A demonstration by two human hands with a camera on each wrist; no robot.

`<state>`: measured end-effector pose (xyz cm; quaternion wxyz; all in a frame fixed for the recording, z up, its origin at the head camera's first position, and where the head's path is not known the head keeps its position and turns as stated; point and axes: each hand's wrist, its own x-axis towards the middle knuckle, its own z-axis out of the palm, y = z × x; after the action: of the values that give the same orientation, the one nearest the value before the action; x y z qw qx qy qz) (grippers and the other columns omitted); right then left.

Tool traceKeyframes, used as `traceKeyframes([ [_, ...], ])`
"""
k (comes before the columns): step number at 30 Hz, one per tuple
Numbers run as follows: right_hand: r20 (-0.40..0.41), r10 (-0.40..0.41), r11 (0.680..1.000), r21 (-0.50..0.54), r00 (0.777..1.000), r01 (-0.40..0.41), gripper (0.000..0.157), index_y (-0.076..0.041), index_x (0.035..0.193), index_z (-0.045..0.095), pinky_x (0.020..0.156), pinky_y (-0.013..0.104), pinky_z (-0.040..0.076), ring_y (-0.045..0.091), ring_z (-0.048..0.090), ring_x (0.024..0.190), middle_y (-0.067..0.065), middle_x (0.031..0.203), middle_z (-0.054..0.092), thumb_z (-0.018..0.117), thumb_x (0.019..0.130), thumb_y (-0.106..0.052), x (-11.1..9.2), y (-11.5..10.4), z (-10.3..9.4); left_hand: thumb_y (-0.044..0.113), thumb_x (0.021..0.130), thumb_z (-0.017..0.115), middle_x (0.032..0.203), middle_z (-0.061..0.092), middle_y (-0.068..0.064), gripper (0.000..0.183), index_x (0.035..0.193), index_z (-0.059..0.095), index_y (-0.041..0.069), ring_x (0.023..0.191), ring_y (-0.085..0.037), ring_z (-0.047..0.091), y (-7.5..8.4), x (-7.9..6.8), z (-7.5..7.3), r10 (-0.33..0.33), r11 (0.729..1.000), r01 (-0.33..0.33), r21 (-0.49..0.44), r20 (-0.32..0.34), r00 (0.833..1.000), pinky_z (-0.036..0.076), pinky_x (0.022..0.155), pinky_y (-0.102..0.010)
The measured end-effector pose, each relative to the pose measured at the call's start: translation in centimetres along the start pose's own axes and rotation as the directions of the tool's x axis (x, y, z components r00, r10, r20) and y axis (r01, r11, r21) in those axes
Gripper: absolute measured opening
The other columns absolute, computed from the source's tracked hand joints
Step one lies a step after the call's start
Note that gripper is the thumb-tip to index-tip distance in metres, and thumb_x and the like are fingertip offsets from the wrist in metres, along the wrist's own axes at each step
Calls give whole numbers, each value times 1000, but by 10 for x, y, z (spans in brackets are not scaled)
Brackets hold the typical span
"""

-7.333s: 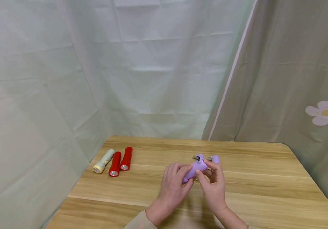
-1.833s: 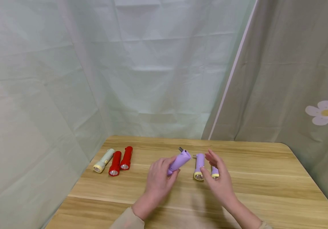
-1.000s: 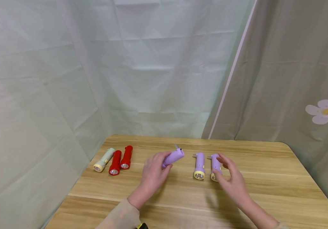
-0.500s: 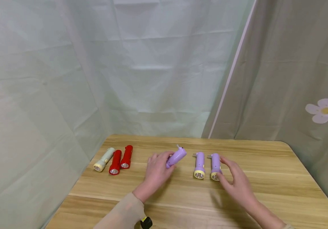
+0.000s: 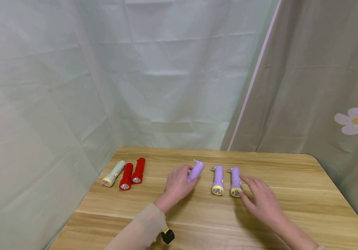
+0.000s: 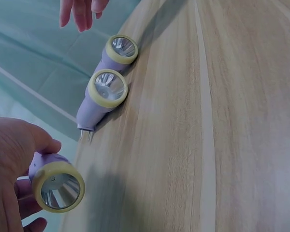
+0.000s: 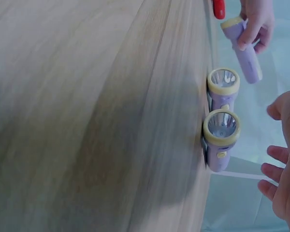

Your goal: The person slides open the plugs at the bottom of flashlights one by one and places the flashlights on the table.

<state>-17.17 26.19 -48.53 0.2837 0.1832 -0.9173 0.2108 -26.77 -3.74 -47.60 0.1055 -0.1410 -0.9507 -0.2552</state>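
My left hand point(image 5: 179, 182) grips a purple flashlight point(image 5: 196, 171) above the table, its tail end pointing up and away. Metal plug prongs stick out near that end. In the left wrist view its lens and pale yellow rim point(image 6: 58, 191) face the camera. Two matching purple flashlights lie side by side on the table, one in the middle point(image 5: 218, 176) and one on the right point(image 5: 236, 178), lenses toward me, prongs out to the left. Beside the right one hovers my right hand point(image 5: 263, 201), fingers loosely spread; the right wrist view shows it apart and holding nothing.
On the wooden table point(image 5: 197, 222), toward the left edge, lie two red flashlights point(image 5: 126, 177) and a pale green one point(image 5: 114, 173) with a yellow rim. Curtains point(image 5: 179, 86) enclose the table behind and at the sides. A black device point(image 5: 168, 236) sits at my left wrist.
Earlier both hands held the purple flashlight; my right hand has let go and moved right, past the middle flashlight. My left hand carried it left, then slightly back right.
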Motion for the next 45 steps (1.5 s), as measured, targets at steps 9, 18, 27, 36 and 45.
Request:
traceKeyframes([
  [9, 86, -50, 994, -88, 995, 58, 60, -8, 135, 64, 95, 58, 46, 36, 60, 115, 14, 126, 64, 82, 80, -21, -3, 4, -5, 34, 82, 78, 90, 66, 1, 46, 121, 67, 12, 75, -18, 54, 7, 4, 9, -51, 999, 49, 20, 70, 996, 44, 65, -36],
  [18, 114, -44, 993, -106, 992, 57, 59, -8, 132, 65, 93, 57, 48, 34, 61, 114, 13, 125, 65, 85, 79, -22, -6, 3, -4, 33, 82, 77, 82, 61, 2, 43, 118, 64, 12, 68, -17, 53, 11, 13, 20, -113, 994, 112, 13, 120, 986, 43, 59, -34],
  [27, 115, -42, 994, -92, 993, 53, 59, -8, 133, 65, 94, 58, 48, 34, 60, 116, 13, 127, 64, 86, 79, -23, -8, 3, 0, 33, 80, 76, 85, 63, 0, 45, 116, 64, 9, 72, -19, 56, 18, 21, 29, -152, 988, 147, 46, 139, 979, 46, 62, -37],
  [36, 115, -26, 997, -71, 993, 34, 60, -9, 134, 64, 95, 60, 47, 35, 60, 117, 15, 130, 63, 86, 81, -23, -10, 1, 2, 35, 80, 76, 82, 60, -5, 43, 107, 60, 6, 70, -23, 57, 19, 23, 36, -174, 985, 169, 45, 142, 974, 47, 59, -41],
  [45, 109, -25, 998, -63, 994, 32, 60, -9, 135, 64, 95, 59, 47, 34, 60, 117, 14, 130, 63, 85, 81, -23, -11, -2, 5, 37, 81, 77, 87, 60, -8, 52, 114, 58, 1, 72, -23, 58, 27, 24, 40, -214, 977, 213, 22, 168, 962, 50, 62, -41],
])
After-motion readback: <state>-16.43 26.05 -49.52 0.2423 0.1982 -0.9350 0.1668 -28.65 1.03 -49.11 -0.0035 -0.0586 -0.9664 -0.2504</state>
